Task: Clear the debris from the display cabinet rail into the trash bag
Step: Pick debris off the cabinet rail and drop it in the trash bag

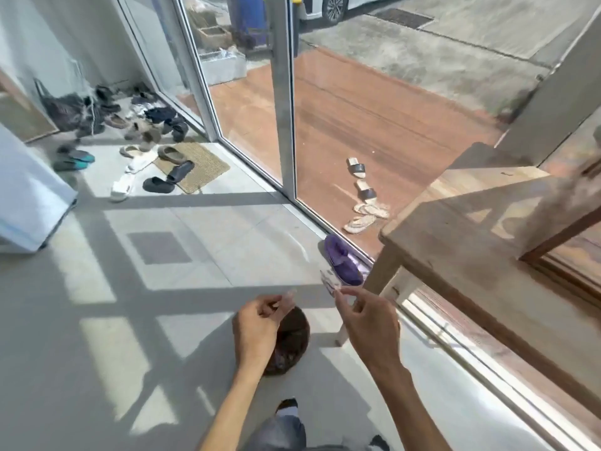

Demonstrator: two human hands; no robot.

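Observation:
My left hand (257,323) is low in the middle of the view, with its fingers pinched on a thin clear scrap (290,292). To its right, my right hand (364,317) pinches a crumpled clear plastic piece (327,281). Whether the two are one film I cannot tell. Beneath my left hand, a dark brown rounded bag-like thing (291,345) sits on the floor. The metal rail (455,348) runs along the foot of the glass wall at the right, passing under the wooden cabinet (455,242).
A purple slipper (344,265) lies by the rail, just beyond my right hand. Several shoes and a doormat (201,166) lie at the far left by the glass door. A white appliance (29,196) stands at the left edge. Sandals (366,213) lie outside the glass.

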